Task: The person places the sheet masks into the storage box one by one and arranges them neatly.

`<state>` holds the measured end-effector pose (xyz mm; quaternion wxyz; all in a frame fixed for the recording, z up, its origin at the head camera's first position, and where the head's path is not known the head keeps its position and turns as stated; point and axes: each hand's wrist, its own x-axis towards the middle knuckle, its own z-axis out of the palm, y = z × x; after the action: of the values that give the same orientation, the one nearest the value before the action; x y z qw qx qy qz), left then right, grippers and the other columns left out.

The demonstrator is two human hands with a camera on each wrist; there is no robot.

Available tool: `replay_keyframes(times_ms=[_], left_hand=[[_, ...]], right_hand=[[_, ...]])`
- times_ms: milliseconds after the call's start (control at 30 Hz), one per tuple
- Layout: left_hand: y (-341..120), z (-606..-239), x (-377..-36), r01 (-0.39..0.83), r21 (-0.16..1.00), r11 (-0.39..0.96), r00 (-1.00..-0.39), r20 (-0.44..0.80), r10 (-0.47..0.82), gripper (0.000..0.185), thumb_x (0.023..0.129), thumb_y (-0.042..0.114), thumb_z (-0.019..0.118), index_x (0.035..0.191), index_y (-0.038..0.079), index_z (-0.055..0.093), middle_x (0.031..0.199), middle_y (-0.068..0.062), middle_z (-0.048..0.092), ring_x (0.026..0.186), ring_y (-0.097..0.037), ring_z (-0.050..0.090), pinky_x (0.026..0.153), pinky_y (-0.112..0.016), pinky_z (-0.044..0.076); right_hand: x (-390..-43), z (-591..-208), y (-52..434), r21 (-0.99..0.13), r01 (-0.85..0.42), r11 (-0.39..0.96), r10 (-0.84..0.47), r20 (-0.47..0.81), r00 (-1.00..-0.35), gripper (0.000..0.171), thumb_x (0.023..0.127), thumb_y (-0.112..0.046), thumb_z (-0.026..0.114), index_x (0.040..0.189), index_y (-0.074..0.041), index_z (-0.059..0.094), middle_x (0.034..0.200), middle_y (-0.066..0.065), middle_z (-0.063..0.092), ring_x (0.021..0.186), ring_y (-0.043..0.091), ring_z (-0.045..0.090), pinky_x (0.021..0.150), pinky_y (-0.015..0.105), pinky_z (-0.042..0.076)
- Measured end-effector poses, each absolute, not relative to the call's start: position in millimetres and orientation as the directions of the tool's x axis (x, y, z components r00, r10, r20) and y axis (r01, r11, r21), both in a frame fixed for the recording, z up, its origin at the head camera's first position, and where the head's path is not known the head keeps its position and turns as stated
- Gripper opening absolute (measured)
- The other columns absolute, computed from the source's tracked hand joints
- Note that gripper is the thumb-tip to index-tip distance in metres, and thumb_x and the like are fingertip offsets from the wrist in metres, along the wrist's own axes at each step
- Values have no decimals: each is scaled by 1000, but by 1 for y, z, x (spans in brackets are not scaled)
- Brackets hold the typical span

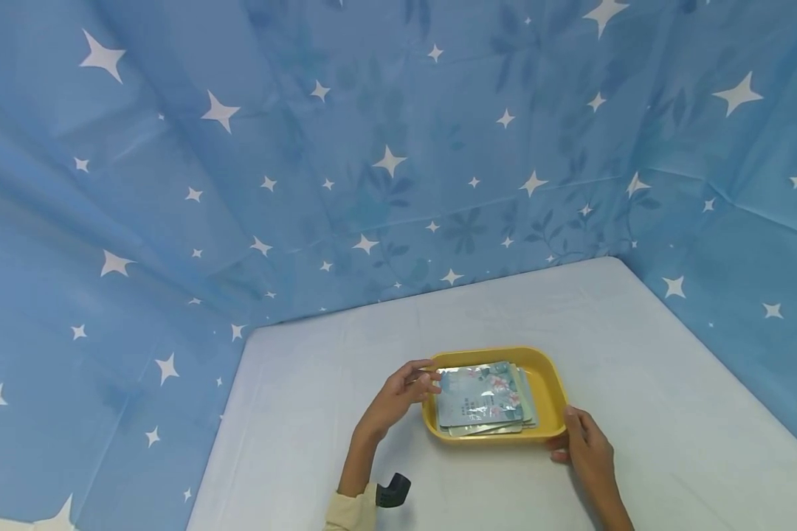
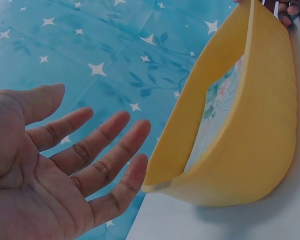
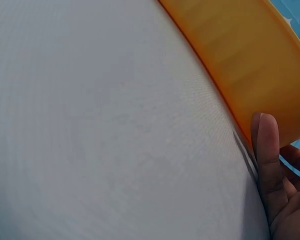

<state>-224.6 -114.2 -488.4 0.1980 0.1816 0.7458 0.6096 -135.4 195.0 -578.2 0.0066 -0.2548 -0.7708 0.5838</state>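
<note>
A yellow tray sits on the white table and holds a small stack of flat floral packets. My left hand hovers at the tray's left rim with its fingers spread and nothing in it. In the left wrist view that hand sits just short of the tray's wall, with the packets showing inside. My right hand holds the tray's near right corner. Its thumb lies against the tray's outer wall, and its fingers are curled round the corner.
The white table is walled at the back and on both sides by a blue star-printed cloth. A black wrist mount sits by my left sleeve.
</note>
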Motion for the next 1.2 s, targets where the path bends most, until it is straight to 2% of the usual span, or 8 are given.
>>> replay_keyframes(times_ms=[133, 300, 733, 867, 1033, 1200], left_hand=[[-114, -490, -224, 50, 979, 199, -860, -59, 506, 45, 103, 34, 48, 140, 8, 47, 133, -13, 61, 113, -26, 65, 101, -47, 49], [-110, -491, -224, 53, 979, 195, -869, -51, 492, 39, 103, 31, 49, 137, 12, 51, 129, -12, 63, 111, -28, 66, 101, -50, 48], [-106, -497, -210, 28, 982, 187, -877, -66, 476, 42, 103, 30, 49, 136, 5, 50, 124, -12, 65, 108, -29, 67, 95, -54, 49], [-108, -497, -206, 35, 979, 201, -877, -66, 477, 41, 103, 31, 50, 136, 8, 52, 123, -10, 66, 107, -27, 67, 97, -47, 51], [-115, -498, -197, 11, 977, 215, -873, -96, 478, 38, 102, 27, 52, 135, 7, 53, 119, -12, 67, 107, -32, 67, 96, -37, 53], [-124, -503, -184, -17, 972, 233, -871, -128, 473, 38, 103, 29, 50, 133, 6, 53, 107, -13, 69, 98, -27, 69, 93, -42, 54]], right_hand=[[-135, -578, 194, -906, 383, 181, 403, -287, -869, 73, 99, -62, 30, 137, 0, 42, 78, 7, 69, 63, 9, 66, 55, 20, 56], [-136, -579, 194, -910, 376, 177, 404, -281, -870, 72, 99, -61, 31, 137, -1, 43, 77, 6, 69, 62, 8, 66, 55, 21, 56], [-135, -578, 196, -931, 323, 168, 392, -238, -889, 64, 101, -56, 33, 133, -2, 46, 71, 1, 69, 60, 7, 66, 57, 25, 58], [-136, -575, 197, -936, 311, 167, 393, -226, -891, 63, 101, -56, 34, 131, -3, 47, 71, -1, 69, 61, 7, 67, 57, 26, 58], [-137, -573, 196, -924, 350, 152, 391, -269, -880, 66, 101, -58, 32, 132, -3, 46, 73, 1, 69, 63, 7, 67, 59, 25, 58], [-136, -574, 195, -911, 382, 155, 395, -297, -869, 68, 100, -60, 30, 134, -3, 45, 75, 3, 70, 63, 8, 67, 60, 25, 59]])
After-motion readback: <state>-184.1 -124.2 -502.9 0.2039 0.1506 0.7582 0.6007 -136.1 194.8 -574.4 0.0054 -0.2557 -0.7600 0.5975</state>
